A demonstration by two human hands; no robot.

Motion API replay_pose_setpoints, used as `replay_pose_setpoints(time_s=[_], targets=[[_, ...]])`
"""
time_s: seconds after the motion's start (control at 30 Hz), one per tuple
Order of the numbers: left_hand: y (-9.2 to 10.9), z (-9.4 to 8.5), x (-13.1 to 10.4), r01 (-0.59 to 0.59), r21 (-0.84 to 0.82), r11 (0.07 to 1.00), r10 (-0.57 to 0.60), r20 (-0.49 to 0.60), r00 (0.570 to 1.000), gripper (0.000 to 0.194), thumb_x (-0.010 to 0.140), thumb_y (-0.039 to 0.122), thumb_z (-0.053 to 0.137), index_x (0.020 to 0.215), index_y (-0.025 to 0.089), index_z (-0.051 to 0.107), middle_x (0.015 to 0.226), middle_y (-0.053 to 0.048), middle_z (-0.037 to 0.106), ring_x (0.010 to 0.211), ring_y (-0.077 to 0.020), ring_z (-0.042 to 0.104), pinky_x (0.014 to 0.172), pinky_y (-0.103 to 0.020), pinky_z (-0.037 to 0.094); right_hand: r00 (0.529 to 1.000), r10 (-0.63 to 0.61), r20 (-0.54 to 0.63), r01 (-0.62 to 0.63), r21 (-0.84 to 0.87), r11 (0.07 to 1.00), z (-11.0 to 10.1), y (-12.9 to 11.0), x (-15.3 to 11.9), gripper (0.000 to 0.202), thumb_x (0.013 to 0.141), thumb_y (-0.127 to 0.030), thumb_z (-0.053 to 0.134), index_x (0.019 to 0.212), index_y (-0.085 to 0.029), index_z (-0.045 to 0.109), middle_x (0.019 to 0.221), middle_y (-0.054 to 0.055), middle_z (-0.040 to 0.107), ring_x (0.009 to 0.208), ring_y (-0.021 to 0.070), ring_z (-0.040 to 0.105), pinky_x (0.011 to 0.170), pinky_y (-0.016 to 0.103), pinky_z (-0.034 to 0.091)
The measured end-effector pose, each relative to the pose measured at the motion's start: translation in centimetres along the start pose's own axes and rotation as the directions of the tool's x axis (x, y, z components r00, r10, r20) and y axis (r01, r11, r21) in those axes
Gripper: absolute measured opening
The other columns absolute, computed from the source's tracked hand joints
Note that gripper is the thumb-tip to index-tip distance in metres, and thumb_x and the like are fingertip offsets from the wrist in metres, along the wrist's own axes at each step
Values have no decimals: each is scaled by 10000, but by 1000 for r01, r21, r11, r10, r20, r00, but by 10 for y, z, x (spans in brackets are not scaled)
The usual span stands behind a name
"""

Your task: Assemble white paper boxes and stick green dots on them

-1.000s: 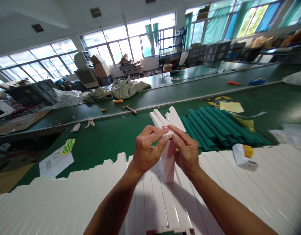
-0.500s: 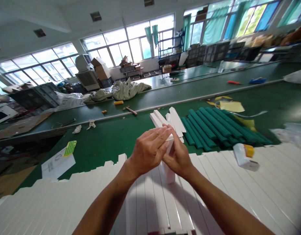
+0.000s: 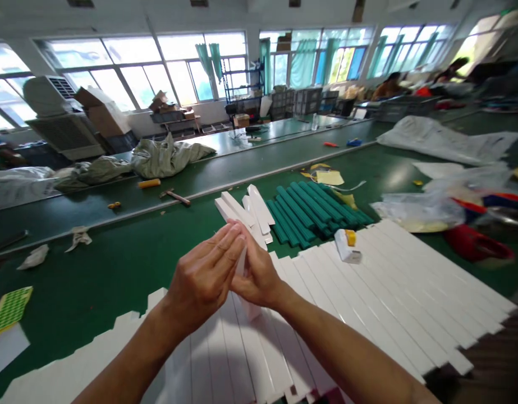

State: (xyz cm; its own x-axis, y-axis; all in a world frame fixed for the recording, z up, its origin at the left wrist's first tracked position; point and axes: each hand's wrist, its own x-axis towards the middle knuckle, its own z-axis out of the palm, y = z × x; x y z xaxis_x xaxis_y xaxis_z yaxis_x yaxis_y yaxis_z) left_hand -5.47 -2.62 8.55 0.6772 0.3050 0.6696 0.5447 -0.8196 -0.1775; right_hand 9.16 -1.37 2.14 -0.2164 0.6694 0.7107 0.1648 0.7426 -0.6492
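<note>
A slim white box (image 3: 251, 310) stands tilted over a row of long white boxes (image 3: 380, 286) laid side by side. My right hand (image 3: 259, 272) is closed around its upper part. My left hand (image 3: 205, 270) presses on the top from the other side, fingers together and meeting those of the right hand. The top end of the box is hidden behind my hands. Just beyond them lie several loose white boxes (image 3: 259, 207) and a pile of green ribbed rods (image 3: 311, 210).
A small white box with a yellow roll (image 3: 347, 247) sits on the row. A hammer (image 3: 175, 196) and a yellow cylinder (image 3: 149, 183) lie on the green table (image 3: 128, 252). Plastic bags (image 3: 418, 210) and a red item (image 3: 480, 247) are at right. People (image 3: 389, 87) sit far back.
The view has swung to the right, so the scene shifts left and the table's right side appears. Both hands stay on the box, with the left hand's fingers drawn closer over its top.
</note>
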Motion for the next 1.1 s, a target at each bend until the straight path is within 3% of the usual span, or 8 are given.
replay_pose_setpoints(time_s=[0.2,0.33,0.4,0.47,0.57,0.73,0.93,1.1], targets=[[6,10,7,-5,-4,1000,5,-26,1000,466,831,29,513,1296,58,509,1301,-205,583,1293,-302,485,1028,-436,504,999,-8,50,9,-6,1000,-13,-1,-6,937,755,-196,633,1523,-187,98,1529,130,313,1375,262,364,1135,434,331],[14,16,2,89,14,996,-87,-109,990,469,821,9,552,1287,56,528,1283,-202,598,1278,-301,504,1045,-443,489,995,97,-10,-98,-88,991,-59,28,-43,725,849,-313,572,1491,-178,265,1498,139,357,1306,261,441,1072,440,389],[15,15,-3,96,22,995,-93,-124,988,490,810,4,580,1294,55,529,1275,-196,605,1262,-296,522,1055,-439,481,821,337,-461,-457,-176,872,-102,56,-71,522,908,-317,459,1405,-160,424,1373,145,487,1178,243,533,991,433,440],[14,14,-6,94,22,995,-90,-129,988,513,804,3,595,1308,60,523,1273,-187,610,1249,-291,535,1054,-433,485,370,383,-846,-817,-101,568,-150,85,-98,454,902,-310,444,1307,-129,538,1274,152,555,1182,252,512,991,407,417],[14,12,-8,100,21,995,-96,-141,985,531,807,17,607,1325,82,516,1274,-170,614,1228,-286,556,1032,-429,506,120,428,-896,-919,63,388,-205,119,-127,317,876,-239,476,1026,-38,670,1022,200,647,1133,319,529,950,433,414],[18,13,-8,101,14,995,-98,-135,986,548,821,48,606,1353,118,497,1284,-148,612,1214,-290,568,1009,-440,526,-43,622,-782,-911,286,297,-221,150,-143,180,888,-283,598,857,-111,640,751,14,628,692,141,612,654,290,512],[17,11,-11,104,26,994,-99,-148,984,544,822,50,606,1351,124,501,1281,-140,616,1198,-292,579,1002,-435,531,-206,739,-642,-834,510,210,-228,168,-128,219,919,-316,586,1017,-121,607,914,32,627,721,115,609,626,263,533],[16,10,-13,105,24,994,-101,-152,983,542,810,43,620,1336,117,516,1274,-146,620,1201,-288,577,1005,-427,526,-221,772,-596,-744,615,262,-231,164,-125,214,930,-313,571,1026,-123,597,875,19,619,662,95,593,571,231,521]])
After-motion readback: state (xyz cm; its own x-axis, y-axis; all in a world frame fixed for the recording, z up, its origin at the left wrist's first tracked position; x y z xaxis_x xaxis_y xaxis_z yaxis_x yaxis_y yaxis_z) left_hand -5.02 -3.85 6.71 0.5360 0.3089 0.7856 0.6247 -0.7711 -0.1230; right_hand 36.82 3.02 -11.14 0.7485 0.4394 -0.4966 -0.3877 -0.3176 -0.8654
